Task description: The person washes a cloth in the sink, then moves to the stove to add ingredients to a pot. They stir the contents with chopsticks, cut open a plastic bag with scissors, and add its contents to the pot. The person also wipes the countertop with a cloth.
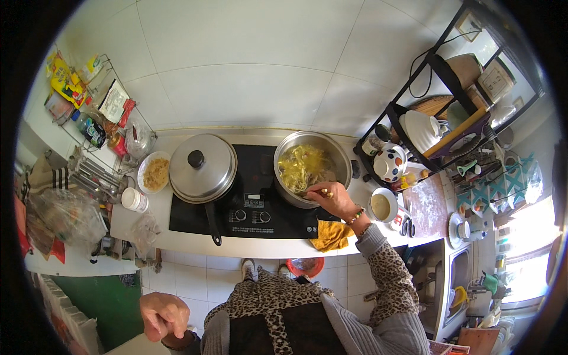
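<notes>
My right hand (333, 200) grips a pair of chopsticks (327, 193) at the near rim of a steel pot (346, 164) on the right side of the cooktop. Their butt ends show above my fingers, while the tips are hidden by the hand and the food. Yellowish noodles (301, 166) in broth fill the pot. Away from the counter, at the lower left, my left hand (164, 316) hangs loosely bent with nothing visible in it. A lidded pan (199, 171) with a black knob and a long black handle sits on the cooktop's left side.
The black cooktop (284, 222) has an orange cloth (333, 235) at its front right edge. A bowl of pale liquid (381, 207) stands right of the pot, near scissors (407, 225). At left are a bowl of food (154, 173) and a white tub (134, 200). A black rack (401, 106) rises at right.
</notes>
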{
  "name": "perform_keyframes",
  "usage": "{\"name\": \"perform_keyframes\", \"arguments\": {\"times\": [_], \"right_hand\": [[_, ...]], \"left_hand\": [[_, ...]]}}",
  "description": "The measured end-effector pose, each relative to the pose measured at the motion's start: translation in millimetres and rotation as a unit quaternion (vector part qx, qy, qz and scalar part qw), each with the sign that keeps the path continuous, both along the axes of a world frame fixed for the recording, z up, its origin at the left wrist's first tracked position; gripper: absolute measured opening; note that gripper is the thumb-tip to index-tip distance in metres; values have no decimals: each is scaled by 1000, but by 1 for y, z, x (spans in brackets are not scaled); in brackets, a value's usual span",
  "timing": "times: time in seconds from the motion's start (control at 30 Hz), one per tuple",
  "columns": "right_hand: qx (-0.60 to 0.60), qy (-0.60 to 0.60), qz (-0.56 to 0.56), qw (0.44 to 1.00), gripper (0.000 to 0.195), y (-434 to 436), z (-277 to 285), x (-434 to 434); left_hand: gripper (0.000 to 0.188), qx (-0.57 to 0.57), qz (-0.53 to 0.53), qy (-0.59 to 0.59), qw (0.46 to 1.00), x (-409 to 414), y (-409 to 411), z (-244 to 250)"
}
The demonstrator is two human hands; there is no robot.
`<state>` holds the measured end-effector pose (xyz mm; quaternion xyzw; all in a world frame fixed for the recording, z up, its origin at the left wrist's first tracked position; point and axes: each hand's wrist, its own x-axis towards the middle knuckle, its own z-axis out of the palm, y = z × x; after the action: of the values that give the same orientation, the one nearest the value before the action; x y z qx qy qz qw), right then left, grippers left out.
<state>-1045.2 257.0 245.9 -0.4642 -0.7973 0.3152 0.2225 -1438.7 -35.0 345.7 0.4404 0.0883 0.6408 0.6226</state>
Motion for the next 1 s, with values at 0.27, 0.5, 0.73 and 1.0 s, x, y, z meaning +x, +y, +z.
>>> {"name": "perform_keyframes", "arguments": {"times": [0.27,0.5,0.73,1.0], "right_hand": [[143,12,-23,989,16,30,-21,8],[264,-6,-123,957,12,40,-7,36],[222,-78,-234,943,19,66,-38,55],[-70,262,-307,912,27,44,-43,22]], "left_hand": [[54,-31,5,1,1000,5,1,-10],[54,-27,28,-17,999,11,-2,-12],[56,-47,26,-12,998,15,0,-18],[53,-78,26,-20,996,18,-2,-30]]}}
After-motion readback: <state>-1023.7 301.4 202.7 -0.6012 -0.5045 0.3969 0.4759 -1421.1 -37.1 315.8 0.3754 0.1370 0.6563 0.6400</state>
